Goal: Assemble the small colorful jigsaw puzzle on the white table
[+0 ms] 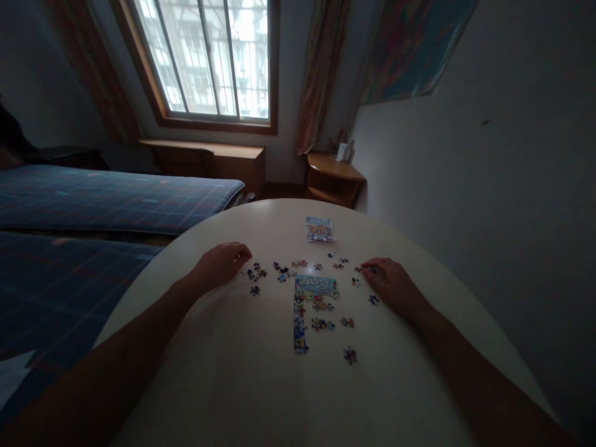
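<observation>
On the white round table (209, 372) lies a partly joined jigsaw puzzle (299, 316), its top strip and left edge forming an angle. Loose puzzle pieces (257, 272) are scattered to its left, above it and to its right. My left hand (221, 266) rests by the left cluster, fingers curled together; anything between the fingertips is hidden. On the other side, my right hand (387, 280) has its thumb and fingers closed at a dark puzzle piece (372, 270). A few joined pieces (323, 324) and a single piece (350, 355) lie inside and below the angle.
A small printed picture sheet or packet (319, 230) lies beyond the pieces. A bed with a blue plaid cover (116, 195) stands left of the table. A white wall (488, 217) is on the right, and a wooden corner shelf (333, 167) stands behind.
</observation>
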A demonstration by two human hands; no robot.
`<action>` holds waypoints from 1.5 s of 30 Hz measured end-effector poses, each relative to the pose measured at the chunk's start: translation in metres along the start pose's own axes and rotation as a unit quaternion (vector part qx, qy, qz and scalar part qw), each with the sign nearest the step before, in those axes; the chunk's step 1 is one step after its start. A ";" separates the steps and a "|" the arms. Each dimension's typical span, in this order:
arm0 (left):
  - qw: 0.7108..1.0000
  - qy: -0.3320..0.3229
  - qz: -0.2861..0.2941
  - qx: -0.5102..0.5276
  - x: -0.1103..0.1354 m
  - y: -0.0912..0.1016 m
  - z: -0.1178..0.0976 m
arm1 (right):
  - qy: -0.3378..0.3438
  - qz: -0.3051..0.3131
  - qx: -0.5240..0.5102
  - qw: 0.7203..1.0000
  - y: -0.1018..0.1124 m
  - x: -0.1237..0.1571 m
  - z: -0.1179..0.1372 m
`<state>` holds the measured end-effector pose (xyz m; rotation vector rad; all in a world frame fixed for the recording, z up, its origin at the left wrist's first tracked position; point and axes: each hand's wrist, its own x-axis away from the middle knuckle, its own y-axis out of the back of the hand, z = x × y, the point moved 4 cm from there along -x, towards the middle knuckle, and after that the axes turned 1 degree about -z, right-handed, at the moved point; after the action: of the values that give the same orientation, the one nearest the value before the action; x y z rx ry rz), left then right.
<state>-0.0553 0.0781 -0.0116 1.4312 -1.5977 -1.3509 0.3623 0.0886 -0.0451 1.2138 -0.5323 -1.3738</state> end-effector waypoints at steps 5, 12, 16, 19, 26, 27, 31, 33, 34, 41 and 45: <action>0.998 -0.045 0.043 -0.019 0.011 0.004 -0.015 | -0.003 -0.001 -0.001 1.000 0.000 0.000 -0.002; 0.990 -0.075 0.117 -0.009 0.020 0.005 -0.021 | -0.005 -0.003 0.000 1.000 0.002 0.001 0.002; 0.990 -0.079 0.118 0.000 0.018 0.002 -0.019 | -0.003 0.001 -0.004 1.000 0.003 0.001 0.003; 0.990 -0.087 0.111 0.007 0.017 -0.001 -0.017 | -0.007 0.001 -0.004 1.000 0.003 0.002 0.004; 0.993 -0.069 0.098 0.005 0.020 -0.003 -0.020 | -0.008 0.001 -0.004 1.000 0.001 0.001 0.003; 0.993 -0.063 0.101 0.001 0.021 -0.002 -0.022 | -0.009 -0.001 -0.002 1.000 0.001 0.001 0.003; 0.992 -0.065 0.107 -0.005 0.021 0.000 -0.031 | -0.013 0.000 0.001 1.000 0.002 0.002 0.007; 0.993 -0.069 0.100 0.011 0.021 0.001 -0.038 | -0.018 0.001 -0.005 1.000 0.004 0.002 0.011; 0.993 -0.070 0.093 0.023 0.021 0.000 -0.042 | -0.021 -0.003 -0.008 1.000 0.005 0.002 0.013; 0.984 -0.137 -0.010 0.118 0.035 -0.023 -0.095 | 0.031 -0.065 -0.052 0.996 0.023 0.008 0.062; 0.965 -0.183 -0.031 0.184 0.046 -0.038 -0.121 | 0.088 0.015 -0.128 0.988 0.017 0.030 0.119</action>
<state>0.0561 0.0027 -0.0188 1.5110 -2.1522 -1.4744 0.2723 0.0182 0.0018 1.0991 -0.2399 -1.2528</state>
